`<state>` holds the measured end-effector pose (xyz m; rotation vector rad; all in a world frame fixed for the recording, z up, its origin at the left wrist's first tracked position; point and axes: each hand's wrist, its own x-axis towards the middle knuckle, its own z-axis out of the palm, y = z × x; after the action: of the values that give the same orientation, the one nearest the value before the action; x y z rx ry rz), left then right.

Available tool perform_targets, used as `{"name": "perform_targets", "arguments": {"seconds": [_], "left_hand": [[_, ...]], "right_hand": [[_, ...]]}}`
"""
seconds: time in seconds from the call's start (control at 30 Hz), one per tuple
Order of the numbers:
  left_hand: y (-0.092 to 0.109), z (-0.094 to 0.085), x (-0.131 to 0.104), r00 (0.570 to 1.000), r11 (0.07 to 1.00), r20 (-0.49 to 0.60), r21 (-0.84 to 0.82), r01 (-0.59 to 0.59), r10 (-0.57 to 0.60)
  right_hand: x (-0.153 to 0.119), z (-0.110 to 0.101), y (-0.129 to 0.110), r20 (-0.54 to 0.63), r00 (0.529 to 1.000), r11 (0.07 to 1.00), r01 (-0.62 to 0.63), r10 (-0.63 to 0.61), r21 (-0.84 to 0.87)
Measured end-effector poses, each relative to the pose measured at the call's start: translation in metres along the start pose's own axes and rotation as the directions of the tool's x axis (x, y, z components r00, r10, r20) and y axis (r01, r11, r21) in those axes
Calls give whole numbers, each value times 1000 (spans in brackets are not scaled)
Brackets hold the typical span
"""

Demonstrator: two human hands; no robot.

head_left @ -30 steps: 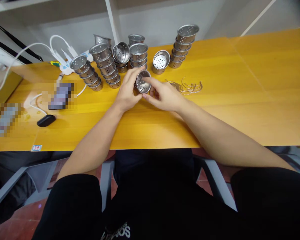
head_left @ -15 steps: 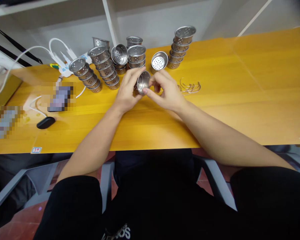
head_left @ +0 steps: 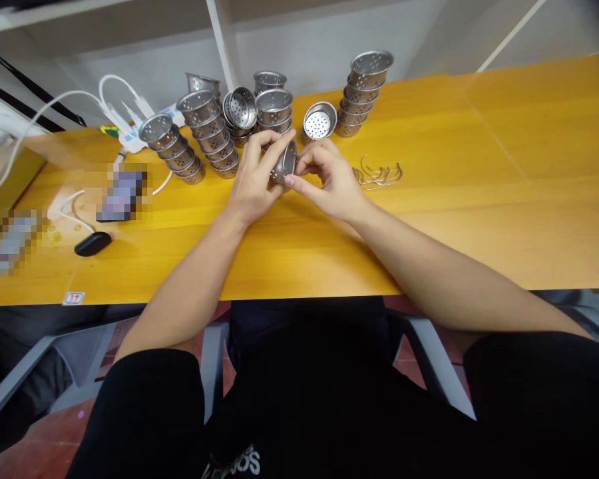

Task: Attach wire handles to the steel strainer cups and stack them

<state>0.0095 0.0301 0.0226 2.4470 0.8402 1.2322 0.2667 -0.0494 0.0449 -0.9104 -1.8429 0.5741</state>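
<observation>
Rotated since the earlier frame: the metal cup (head_left: 283, 165), whose mouth now points more toward 3 o'clock, showing less of its interior. Clock positions below take this cup as the dial center, with 12 o'clock at the far side of the worktop (head_left: 489, 173).

Left hand (head_left: 253, 178): at 9 o'clock, fingers (head_left: 275, 152) grasping the cup by its side and holding it tilted.

Right hand (head_left: 332, 179): at 3 o'clock, thumb tip against the cup's rim, index finger bent close to the rim. Whether these fingers grip the cup or a small part cannot be told.

Curved wires (head_left: 383, 175): lying loose at 3 o'clock, just beyond the right hand.

Single cup (head_left: 320, 122): at 1 o'clock, mouth tipped toward the camera.

Right stack (head_left: 358, 103): perforated cups, nested, between 1 and 2 o'clock.

Middle stack (head_left: 274, 112): at 12 o'clock.

Left stack (head_left: 213, 136): at 10 o'clock, leaning.

Phone (head_left: 122, 195): near 9 o'clock, well apart from the hands.
</observation>
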Motion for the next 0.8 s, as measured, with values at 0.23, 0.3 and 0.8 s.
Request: {"name": "perform_targets", "arguments": {"seconds": [0.23, 0.3, 0.8], "left_hand": [[0, -1, 1, 1000, 999, 19, 38, -18, 17], [1, -1, 1, 1000, 999, 14, 35, -10, 10], [-18, 2, -5, 979, 988, -131, -34, 151, -154]], "right_hand": [[4, 1, 5, -15, 999, 999, -34, 34, 10], [5, -2, 4, -4, 1000, 999, -30, 31, 10], [7, -24, 8, -16, 999, 984, -36, 34, -173]]}}
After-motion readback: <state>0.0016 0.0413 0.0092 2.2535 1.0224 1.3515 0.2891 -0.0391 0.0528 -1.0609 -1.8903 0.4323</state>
